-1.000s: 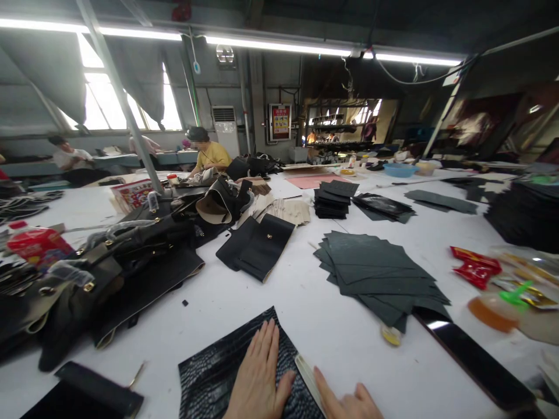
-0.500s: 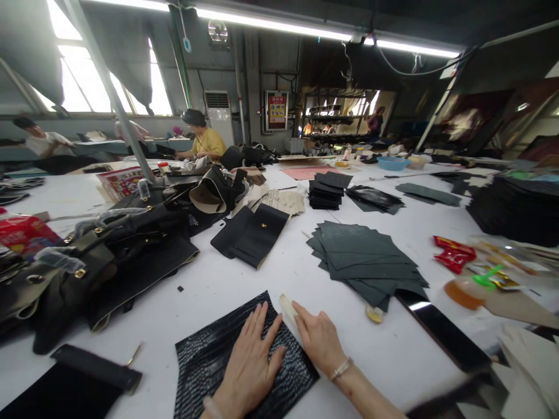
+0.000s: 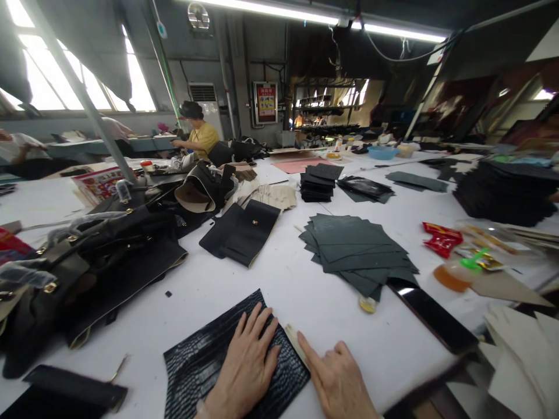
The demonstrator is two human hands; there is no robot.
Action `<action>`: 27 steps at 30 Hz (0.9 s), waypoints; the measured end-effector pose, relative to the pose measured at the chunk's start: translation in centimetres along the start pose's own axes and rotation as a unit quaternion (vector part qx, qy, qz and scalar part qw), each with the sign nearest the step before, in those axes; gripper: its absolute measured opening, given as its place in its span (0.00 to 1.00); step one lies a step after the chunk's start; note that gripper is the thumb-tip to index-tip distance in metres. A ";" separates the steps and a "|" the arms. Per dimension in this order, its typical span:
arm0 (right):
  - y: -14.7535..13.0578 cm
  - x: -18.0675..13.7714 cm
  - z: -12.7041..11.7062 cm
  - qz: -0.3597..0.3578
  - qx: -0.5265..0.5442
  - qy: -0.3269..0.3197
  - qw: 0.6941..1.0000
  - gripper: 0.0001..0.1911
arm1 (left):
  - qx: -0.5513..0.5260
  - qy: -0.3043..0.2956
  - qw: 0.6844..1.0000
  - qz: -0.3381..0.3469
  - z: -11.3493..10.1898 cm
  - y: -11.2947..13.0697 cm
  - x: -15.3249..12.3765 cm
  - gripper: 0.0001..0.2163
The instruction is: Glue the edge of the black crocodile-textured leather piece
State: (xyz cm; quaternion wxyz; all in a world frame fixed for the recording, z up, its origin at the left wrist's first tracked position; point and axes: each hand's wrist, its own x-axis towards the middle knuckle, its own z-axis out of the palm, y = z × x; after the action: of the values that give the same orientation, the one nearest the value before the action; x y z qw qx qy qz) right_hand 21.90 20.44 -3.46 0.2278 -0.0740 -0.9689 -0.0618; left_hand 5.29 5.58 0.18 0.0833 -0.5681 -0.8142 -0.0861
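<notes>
While the left hand [image 3: 248,364] is lying flat on the black embossed panel [image 3: 192,366] at lower centre, the right hand [image 3: 338,369], apart from it, is resting its index finger on a pale strip [image 3: 292,338] along the panel's right edge, firmness of grip not discernible. The panel is looking light, pliable, slightly slick, its bare left edge probably offering the best hold. Beyond, the smooth white tabletop [image 3: 218,285] is stretching toward a dim workroom, a tube lamp [image 3: 397,32] glowing along the top of the frame.

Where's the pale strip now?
Low in the head view, just right of centre, the pale strip lies at the index finger of the right hand, beside the black textured sheet.
</notes>
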 end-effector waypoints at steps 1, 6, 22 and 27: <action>0.1 0.3 -0.2 -0.003 -0.007 0.007 1.000 0.27 | -0.001 -0.003 1.000 0.001 0.1 0.0 0.0 0.20; 0.5 1.4 -0.5 -0.042 -0.057 0.078 0.994 0.23 | 0.006 0.016 1.000 0.007 1.2 -0.6 0.0 0.20; 0.2 5.1 3.0 -0.044 -0.088 0.072 0.993 0.27 | 0.176 0.190 0.960 0.103 4.2 -2.7 1.5 0.23; -1.0 9.7 3.3 0.025 0.019 -0.120 0.992 0.30 | 0.208 0.222 0.944 0.130 4.1 -2.2 1.5 0.22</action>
State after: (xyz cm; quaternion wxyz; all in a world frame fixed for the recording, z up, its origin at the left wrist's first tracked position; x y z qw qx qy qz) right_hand 11.72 21.11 -2.07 0.1126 -0.1006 -0.9881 -0.0289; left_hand 2.50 7.16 -3.51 0.3890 -0.6057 -0.6936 -0.0274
